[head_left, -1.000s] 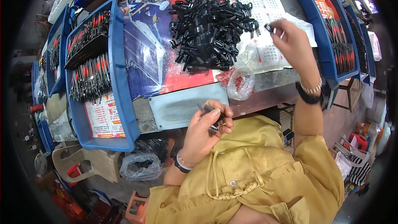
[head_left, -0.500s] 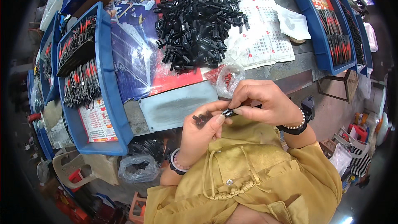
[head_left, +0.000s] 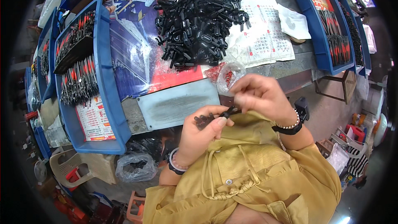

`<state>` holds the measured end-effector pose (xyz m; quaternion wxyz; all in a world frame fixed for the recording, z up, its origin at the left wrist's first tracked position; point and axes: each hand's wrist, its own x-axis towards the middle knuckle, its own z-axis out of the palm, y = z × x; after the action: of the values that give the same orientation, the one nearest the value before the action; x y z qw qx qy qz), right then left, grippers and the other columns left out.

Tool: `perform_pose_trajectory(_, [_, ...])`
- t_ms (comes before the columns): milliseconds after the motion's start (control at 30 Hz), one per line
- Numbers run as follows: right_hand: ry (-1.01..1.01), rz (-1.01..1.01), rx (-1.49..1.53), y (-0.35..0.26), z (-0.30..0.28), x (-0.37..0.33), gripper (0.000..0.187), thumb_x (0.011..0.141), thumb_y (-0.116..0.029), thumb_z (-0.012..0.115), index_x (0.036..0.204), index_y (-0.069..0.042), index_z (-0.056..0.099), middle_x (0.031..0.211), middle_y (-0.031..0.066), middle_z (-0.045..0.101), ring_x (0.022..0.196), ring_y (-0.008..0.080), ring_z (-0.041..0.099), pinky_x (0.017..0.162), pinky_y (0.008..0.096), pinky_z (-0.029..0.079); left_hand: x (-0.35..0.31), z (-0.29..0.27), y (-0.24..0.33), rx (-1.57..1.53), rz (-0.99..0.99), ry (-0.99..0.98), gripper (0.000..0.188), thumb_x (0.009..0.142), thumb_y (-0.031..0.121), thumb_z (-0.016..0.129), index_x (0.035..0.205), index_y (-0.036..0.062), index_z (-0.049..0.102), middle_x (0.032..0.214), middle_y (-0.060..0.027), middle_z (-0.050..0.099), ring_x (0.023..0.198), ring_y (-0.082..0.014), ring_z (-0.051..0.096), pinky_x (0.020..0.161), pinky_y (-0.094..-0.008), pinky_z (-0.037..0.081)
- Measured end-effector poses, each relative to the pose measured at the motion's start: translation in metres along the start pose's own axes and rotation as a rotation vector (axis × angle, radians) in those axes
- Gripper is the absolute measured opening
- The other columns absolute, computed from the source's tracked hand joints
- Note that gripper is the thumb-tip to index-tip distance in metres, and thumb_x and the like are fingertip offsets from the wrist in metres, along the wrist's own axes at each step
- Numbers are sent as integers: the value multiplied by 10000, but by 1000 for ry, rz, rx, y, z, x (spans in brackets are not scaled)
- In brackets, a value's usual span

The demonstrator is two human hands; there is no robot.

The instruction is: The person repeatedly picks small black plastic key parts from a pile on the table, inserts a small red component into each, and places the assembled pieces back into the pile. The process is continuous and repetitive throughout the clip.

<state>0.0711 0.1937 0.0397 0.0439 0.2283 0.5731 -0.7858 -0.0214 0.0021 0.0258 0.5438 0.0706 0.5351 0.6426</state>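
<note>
My left hand (head_left: 202,125) is closed, pinching a small black plastic piece (head_left: 227,112) between thumb and forefinger. More small dark pieces (head_left: 202,121) are tucked in its palm and curled fingers. Just to the right and slightly above hovers my right hand (head_left: 264,101), its fingers bent and smeared by motion; whether anything is between them is not visible. Beyond both hands, a heap of small glossy black plastic parts (head_left: 195,29) lies on printed sheets. Next to my right fingertips sits a clear plastic bag (head_left: 230,76) with small red bits inside.
A worn light-blue plate (head_left: 178,104) lies at the near table edge. On the left stands a blue tray (head_left: 114,118) with rows of thin black-and-red parts; another blue tray (head_left: 321,43) is at the right. A white paper (head_left: 293,23) rests near it. A plastic chair (head_left: 89,168) is lower left.
My right hand has drawn up and away from the black piece that both hands were gripping. My left hand keeps hold of it, nearly in place.
</note>
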Motion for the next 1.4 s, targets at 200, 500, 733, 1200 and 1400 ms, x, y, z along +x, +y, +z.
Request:
perform_pose_trajectory(200, [211,-491,-929,10,-14,24,117,814,-42,620,929,-18,625,795,99,569,668,249,593,589,329,477,0,-4,-3,-283,-15,26,319,911,211,545,1097,-46,573,835,-138,648,537,-75,476,486,-193,359])
perform_pose_trajectory(500, [143,-350,-1439,16,3,48,79,765,-89,612,834,-53,598,795,138,576,673,335,622,592,409,506,0,-12,-8,-390,-1,-46,330,925,76,487,1229,-48,517,949,-160,664,590,-86,535,537,-199,425])
perform_pose_trajectory(733, [173,-372,-1087,7,-4,42,92,777,-77,610,822,0,589,709,185,613,623,334,630,567,384,497,-2,-12,-8,-295,48,-15,282,928,77,488,1179,-38,548,890,-118,659,597,-73,529,538,-195,410])
perform_pose_trajectory(1200, [172,-203,-536,13,-13,32,81,857,-36,598,895,33,614,648,67,607,575,107,565,547,247,457,3,-5,-3,-192,3,-59,257,932,72,483,1150,-40,560,827,-77,646,596,-44,505,531,-185,402])
perform_pose_trajectory(1400, [196,-343,-619,16,-17,37,98,867,-64,619,872,25,577,709,70,605,569,89,529,537,243,442,6,-3,-4,-179,-5,-55,255,934,74,491,1155,-36,552,826,-76,646,590,-39,503,526,-180,400])
